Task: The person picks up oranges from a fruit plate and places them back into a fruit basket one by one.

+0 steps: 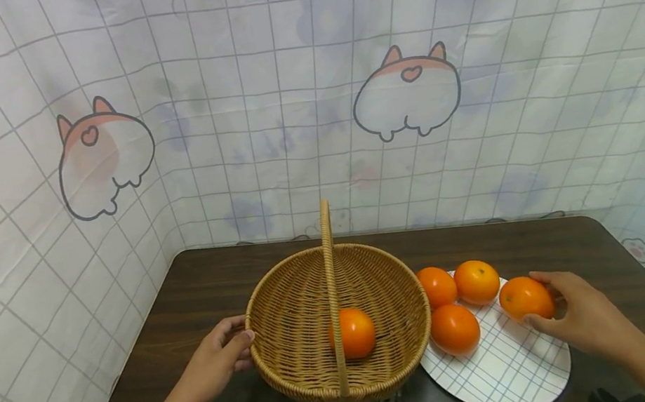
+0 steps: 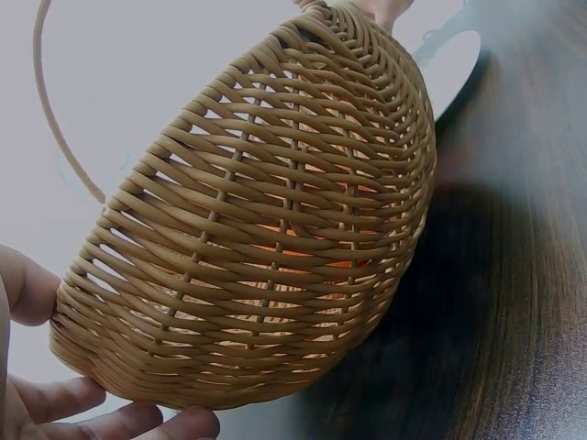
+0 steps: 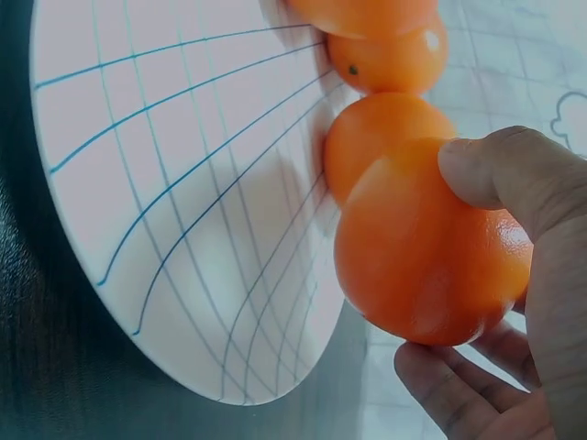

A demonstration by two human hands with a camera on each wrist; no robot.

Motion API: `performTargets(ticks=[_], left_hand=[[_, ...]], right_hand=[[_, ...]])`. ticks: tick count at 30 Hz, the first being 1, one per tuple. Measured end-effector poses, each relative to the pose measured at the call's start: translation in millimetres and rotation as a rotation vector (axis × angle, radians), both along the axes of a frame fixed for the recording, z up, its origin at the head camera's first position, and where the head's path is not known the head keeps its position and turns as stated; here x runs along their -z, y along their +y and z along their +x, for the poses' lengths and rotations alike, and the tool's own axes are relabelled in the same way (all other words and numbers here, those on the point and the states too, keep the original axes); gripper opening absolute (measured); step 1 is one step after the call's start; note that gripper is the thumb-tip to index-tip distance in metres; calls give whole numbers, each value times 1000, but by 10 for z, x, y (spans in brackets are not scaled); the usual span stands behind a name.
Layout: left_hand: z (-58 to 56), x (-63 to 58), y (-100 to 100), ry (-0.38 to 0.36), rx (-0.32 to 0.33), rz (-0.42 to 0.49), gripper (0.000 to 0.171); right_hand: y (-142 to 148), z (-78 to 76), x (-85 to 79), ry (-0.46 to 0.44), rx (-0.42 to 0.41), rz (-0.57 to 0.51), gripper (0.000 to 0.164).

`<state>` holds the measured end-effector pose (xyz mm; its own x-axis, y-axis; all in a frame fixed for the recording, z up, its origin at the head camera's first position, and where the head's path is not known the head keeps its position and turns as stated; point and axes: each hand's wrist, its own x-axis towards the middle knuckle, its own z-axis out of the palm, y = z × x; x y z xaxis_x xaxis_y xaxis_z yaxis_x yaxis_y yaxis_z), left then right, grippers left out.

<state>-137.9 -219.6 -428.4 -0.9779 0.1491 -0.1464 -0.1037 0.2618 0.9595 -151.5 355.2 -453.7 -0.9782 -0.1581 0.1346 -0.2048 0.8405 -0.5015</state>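
Observation:
My left hand grips the left rim of a round wicker basket. In the left wrist view its thumb is at the rim, with the fingers against the outer weave. One orange lies inside the basket, beside the tall handle. To the right, my right hand holds another orange between thumb and fingers, over the right side of a white plate with blue grid lines. Three more oranges sit together toward the plate's left and back, close to the basket.
Everything stands on a dark wood-grain table. A white grid-patterned curtain with cartoon animals hangs behind the table and along both sides. The basket's handle arches high over its middle.

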Motion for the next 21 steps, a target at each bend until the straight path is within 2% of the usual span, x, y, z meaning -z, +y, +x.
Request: performTargets(ticks=[5, 21], left_hand=[[8, 3, 3, -1, 8, -2, 55], [7, -16, 5, 10, 0, -12, 54]], right_hand=[[-27, 26, -49, 11, -13, -5, 84], [-197, 68, -295, 132, -92, -12, 81]])
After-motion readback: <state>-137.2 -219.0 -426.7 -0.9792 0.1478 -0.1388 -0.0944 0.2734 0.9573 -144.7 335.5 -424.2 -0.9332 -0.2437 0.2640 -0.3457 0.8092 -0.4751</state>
